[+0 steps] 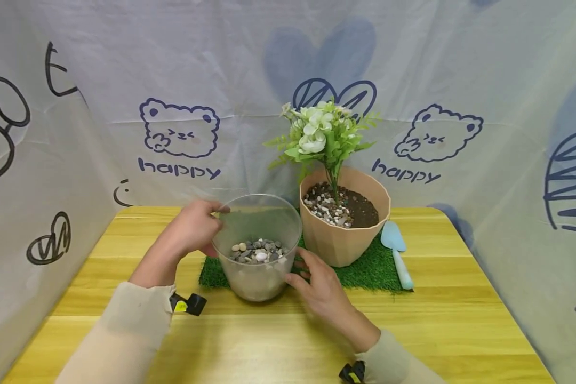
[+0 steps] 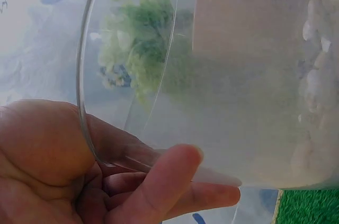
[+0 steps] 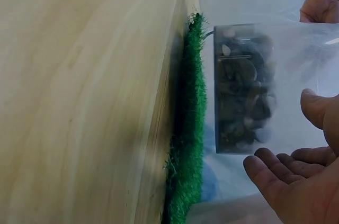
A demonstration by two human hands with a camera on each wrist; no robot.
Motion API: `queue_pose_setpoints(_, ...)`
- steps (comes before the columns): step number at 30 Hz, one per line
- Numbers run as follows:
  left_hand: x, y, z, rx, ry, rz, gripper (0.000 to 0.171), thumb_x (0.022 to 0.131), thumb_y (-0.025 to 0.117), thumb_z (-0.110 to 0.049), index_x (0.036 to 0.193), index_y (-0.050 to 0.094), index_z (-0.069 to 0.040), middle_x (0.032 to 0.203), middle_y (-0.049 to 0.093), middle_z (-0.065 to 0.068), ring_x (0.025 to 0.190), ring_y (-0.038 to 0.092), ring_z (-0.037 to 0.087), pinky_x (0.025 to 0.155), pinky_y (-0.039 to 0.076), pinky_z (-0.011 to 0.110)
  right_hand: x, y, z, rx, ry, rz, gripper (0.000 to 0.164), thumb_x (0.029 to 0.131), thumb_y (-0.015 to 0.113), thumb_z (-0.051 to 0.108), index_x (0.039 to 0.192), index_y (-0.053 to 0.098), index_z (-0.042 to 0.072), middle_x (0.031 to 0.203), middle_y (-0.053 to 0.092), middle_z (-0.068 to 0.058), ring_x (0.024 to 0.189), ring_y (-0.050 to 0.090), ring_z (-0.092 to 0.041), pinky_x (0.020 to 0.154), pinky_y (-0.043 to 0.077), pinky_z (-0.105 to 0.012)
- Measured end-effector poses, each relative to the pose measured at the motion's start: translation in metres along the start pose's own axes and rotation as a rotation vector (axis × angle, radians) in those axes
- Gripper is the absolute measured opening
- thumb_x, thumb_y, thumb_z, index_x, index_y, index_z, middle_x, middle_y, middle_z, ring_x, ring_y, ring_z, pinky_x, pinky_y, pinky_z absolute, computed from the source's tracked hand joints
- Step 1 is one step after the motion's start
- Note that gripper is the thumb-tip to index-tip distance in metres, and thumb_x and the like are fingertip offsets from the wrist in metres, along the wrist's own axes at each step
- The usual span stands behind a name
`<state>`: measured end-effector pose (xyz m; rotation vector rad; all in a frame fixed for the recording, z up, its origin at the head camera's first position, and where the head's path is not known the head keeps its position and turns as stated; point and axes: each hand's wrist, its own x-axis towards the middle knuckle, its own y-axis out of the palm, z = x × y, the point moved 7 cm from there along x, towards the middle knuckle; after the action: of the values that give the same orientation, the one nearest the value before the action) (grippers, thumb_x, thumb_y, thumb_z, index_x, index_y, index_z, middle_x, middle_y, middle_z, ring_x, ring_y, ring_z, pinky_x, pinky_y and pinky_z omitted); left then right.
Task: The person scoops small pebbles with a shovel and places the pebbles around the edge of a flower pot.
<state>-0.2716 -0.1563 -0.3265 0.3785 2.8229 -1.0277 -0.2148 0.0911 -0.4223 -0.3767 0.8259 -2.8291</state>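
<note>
A clear plastic pot (image 1: 256,285) holds grey and white pebbles (image 1: 259,252) at its bottom. My left hand (image 1: 194,226) grips its upper left side, with the fingers at the rim in the left wrist view. On the other side, my right hand (image 1: 322,288) is beside the lower wall, fingers extended and thumb apart. In the right wrist view, a narrow gap separates the pot's base from the green turf mat (image 3: 190,107).
Behind and to the right, a peach planter (image 1: 338,245) holds dark soil, gravel and a white-flowered plant (image 1: 319,133). A light blue trowel (image 1: 397,256) lies at the turf mat's right end. The wooden table (image 1: 269,346) meets a printed cloth backdrop (image 1: 249,138).
</note>
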Motion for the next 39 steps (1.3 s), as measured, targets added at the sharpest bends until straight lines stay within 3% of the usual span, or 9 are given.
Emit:
queue_pose_setpoints(6,-0.011,0.012,-0.001,-0.008,0.011,-0.004,0.056,0.101,0.039,0.002,0.157,0.046,0.002,0.141,0.06,0.034,0.051,0.067,0.024,0.057,0.066,0.042,-0.012,-0.009,0.004,-0.051,0.012,0.012,0.056,0.097,0.077,0.016,0.15,0.057,0.008,0.136,0.068,-0.012,0.117,0.071,-0.032,0.1,0.061,-0.049)
queue_pose_setpoints(12,-0.023,0.027,-0.002,-0.039,0.022,-0.008,0.055,0.104,0.04,0.0,0.158,0.045,0.0,0.131,0.065,0.032,0.053,0.067,0.023,0.055,0.065,0.04,-0.023,-0.019,0.005,-0.118,-0.026,0.023,0.049,0.095,0.079,0.015,0.142,0.065,0.011,0.134,0.071,-0.007,0.114,0.072,-0.029,0.098,0.061,-0.05)
queue_pose_setpoints(20,-0.038,0.047,-0.008,-0.029,0.024,-0.006,0.054,0.103,0.041,-0.001,0.156,0.049,-0.005,0.134,0.063,0.034,0.049,0.065,0.023,0.051,0.063,0.039,-0.04,-0.032,0.0,-0.071,-0.02,0.085,0.057,0.091,0.084,0.02,0.144,0.064,0.012,0.138,0.069,-0.007,0.117,0.072,-0.027,0.103,0.06,-0.048)
queue_pose_setpoints(24,-0.042,0.055,-0.009,0.0,0.021,-0.008,0.054,0.103,0.042,-0.002,0.156,0.051,-0.007,0.116,0.07,0.032,0.047,0.066,0.023,0.049,0.06,0.037,-0.046,-0.037,-0.003,0.004,-0.002,0.135,0.055,0.09,0.084,0.02,0.14,0.065,0.008,0.132,0.071,-0.011,0.116,0.072,-0.03,0.099,0.063,-0.039)
queue_pose_setpoints(30,-0.05,0.066,-0.008,-0.006,0.012,-0.015,0.055,0.102,0.044,-0.001,0.156,0.051,-0.007,0.116,0.07,0.029,0.046,0.065,0.023,0.047,0.06,0.037,-0.052,-0.045,-0.003,0.088,0.014,0.227,0.056,0.091,0.084,0.019,0.141,0.064,0.004,0.124,0.073,-0.015,0.116,0.071,-0.034,0.094,0.063,-0.027)
queue_pose_setpoints(33,-0.053,0.072,-0.007,-0.01,0.007,-0.01,0.055,0.101,0.045,-0.002,0.156,0.052,-0.009,0.09,0.066,0.022,0.045,0.062,0.023,0.048,0.06,0.036,-0.054,-0.049,-0.004,0.125,0.011,0.285,0.059,0.093,0.081,0.021,0.146,0.06,0.004,0.129,0.072,-0.018,0.116,0.073,-0.034,0.092,0.063,-0.025)
queue_pose_setpoints(35,-0.055,0.076,-0.007,-0.018,0.003,-0.013,0.055,0.101,0.046,-0.002,0.155,0.053,-0.01,0.087,0.066,0.018,0.044,0.061,0.023,0.047,0.061,0.036,-0.055,-0.051,-0.006,0.144,0.015,0.318,0.062,0.094,0.08,0.023,0.149,0.057,0.004,0.134,0.069,-0.021,0.116,0.073,-0.034,0.092,0.063,-0.025)
queue_pose_setpoints(36,-0.055,0.078,-0.006,-0.022,-0.002,-0.014,0.055,0.101,0.046,-0.002,0.155,0.053,-0.01,0.088,0.066,0.018,0.044,0.061,0.023,0.047,0.061,0.036,-0.055,-0.051,-0.008,0.15,0.016,0.332,0.063,0.095,0.08,0.023,0.15,0.056,0.003,0.137,0.068,-0.023,0.116,0.073,-0.035,0.092,0.063,-0.025)
queue_pose_setpoints(39,-0.057,0.083,-0.004,-0.049,-0.018,-0.023,0.056,0.101,0.046,-0.001,0.155,0.053,-0.01,0.116,0.072,0.023,0.045,0.061,0.023,0.048,0.062,0.037,-0.056,-0.051,-0.012,0.174,0.035,0.369,0.066,0.095,0.079,0.022,0.153,0.053,0.002,0.14,0.065,-0.026,0.117,0.073,-0.036,0.092,0.063,-0.025)
